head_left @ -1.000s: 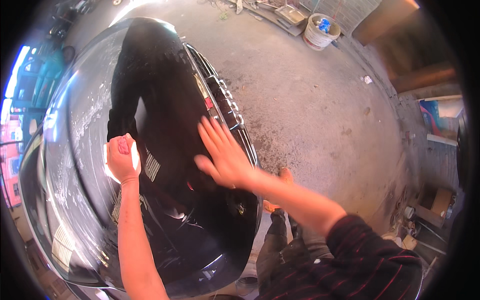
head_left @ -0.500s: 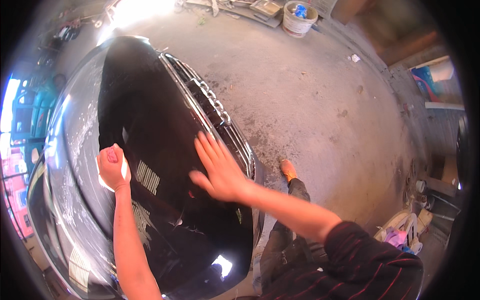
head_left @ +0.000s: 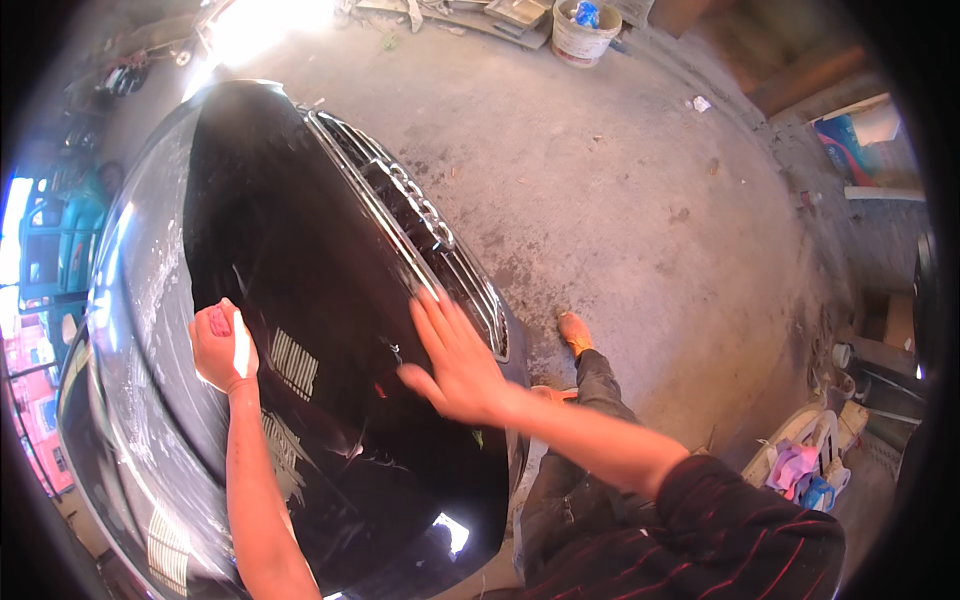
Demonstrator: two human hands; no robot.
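Observation:
Beneath both arms is the black hood [head_left: 300, 230] of a car, with whitish smears over its left part. My left hand [head_left: 222, 350] is closed in a fist over the hood, with a small reddish-pink wad [head_left: 219, 321] showing at the top of it. I cannot make out what the wad is made of. Flat over the hood's front edge, beside the chrome-edged grille [head_left: 420, 215], lies my right hand [head_left: 455, 365]. Its fingers are stretched out and the thumb stands apart, with nothing held.
A white bucket [head_left: 584, 35] with a blue thing in it stands on the concrete floor [head_left: 620, 200] at the far side. Boards [head_left: 500, 20] lie left of it. Pink and blue cloths [head_left: 797, 468] rest on a whitish item at the lower right.
My right hand has slid slightly right and toward me along the hood's edge. My left hand stays closed on the wad, a little lower in view. The whole view has shifted slightly.

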